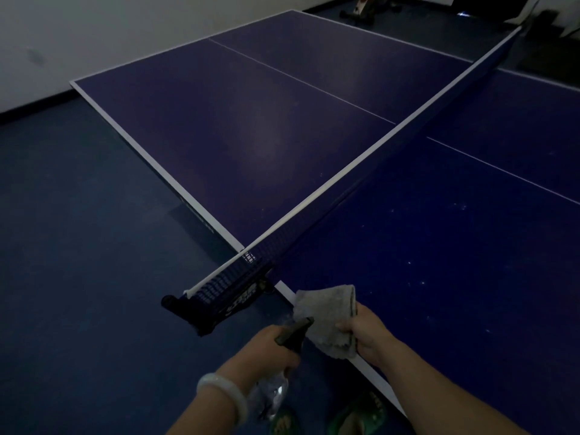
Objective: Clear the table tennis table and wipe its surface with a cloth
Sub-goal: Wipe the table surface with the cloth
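Note:
The dark blue table tennis table stretches ahead, split by its net running from near left to far right. My right hand grips a folded grey cloth just over the table's near white edge. My left hand holds a clear spray bottle by its dark trigger head, whose nozzle points at the cloth. Pale specks dot the tabletop on the right half.
The net clamp and post jut out over the floor just left of my hands. Blue floor surrounds the table. A white wall runs along the left. Dim gear sits at the far end. Green shoes show below.

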